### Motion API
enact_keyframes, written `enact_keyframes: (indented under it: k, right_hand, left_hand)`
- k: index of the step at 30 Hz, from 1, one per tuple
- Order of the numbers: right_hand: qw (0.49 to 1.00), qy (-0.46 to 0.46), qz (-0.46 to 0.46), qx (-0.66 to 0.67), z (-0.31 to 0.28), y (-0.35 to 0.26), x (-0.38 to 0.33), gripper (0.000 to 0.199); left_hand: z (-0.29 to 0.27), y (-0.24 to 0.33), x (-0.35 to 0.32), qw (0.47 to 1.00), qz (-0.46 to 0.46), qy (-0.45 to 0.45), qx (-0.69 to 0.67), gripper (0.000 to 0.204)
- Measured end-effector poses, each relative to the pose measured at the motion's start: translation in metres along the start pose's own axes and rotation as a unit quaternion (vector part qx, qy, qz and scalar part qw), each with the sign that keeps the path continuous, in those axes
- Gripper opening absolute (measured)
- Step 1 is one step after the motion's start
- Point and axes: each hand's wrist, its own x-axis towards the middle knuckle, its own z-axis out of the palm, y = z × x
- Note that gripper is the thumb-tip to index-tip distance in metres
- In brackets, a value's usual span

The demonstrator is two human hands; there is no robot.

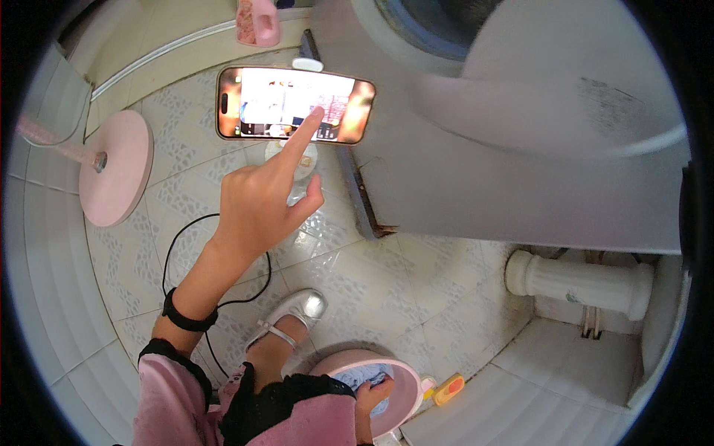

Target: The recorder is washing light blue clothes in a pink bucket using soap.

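My left hand (260, 204), a black band around its wrist, reaches up to a lit smartphone (294, 100) lying sideways in view. Its index finger touches the screen; the thumb stands apart and the other fingers curl in. A white clip-like piece (307, 65) shows at the phone's far edge, and a round pale base (309, 165) is partly hidden beneath it. At the lower edge, my right hand (375, 392) is closed on a blue cloth (361, 374) inside a pink basin (407, 390).
A grey washing machine (520, 201) fills the upper right, beside a white pedestal-like cylinder (580, 284). Pink round stand base (123, 167) at left, pink jug (258, 24) at the back. A black cable (165, 256) loops across the tiles near my silver shoe (301, 306); an orange-yellow brush-like item (449, 389) lies beside the basin.
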Motion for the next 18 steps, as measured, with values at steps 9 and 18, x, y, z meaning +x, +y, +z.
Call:
enact_keyframes:
  k: [9,18]
  right_hand:
    - [0.999,0.027,0.018,-0.029,-0.047,-0.006,-0.015,0.074]
    - [0.95,0.062,0.248,0.179,-0.043,0.056,-0.094,0.072]
  left_hand:
    - [-0.041,0.127,0.026,0.914,0.33,-0.204,-0.114,0.046]
    - [-0.042,0.355,-0.016,0.667,0.588,-0.43,-0.159,0.017]
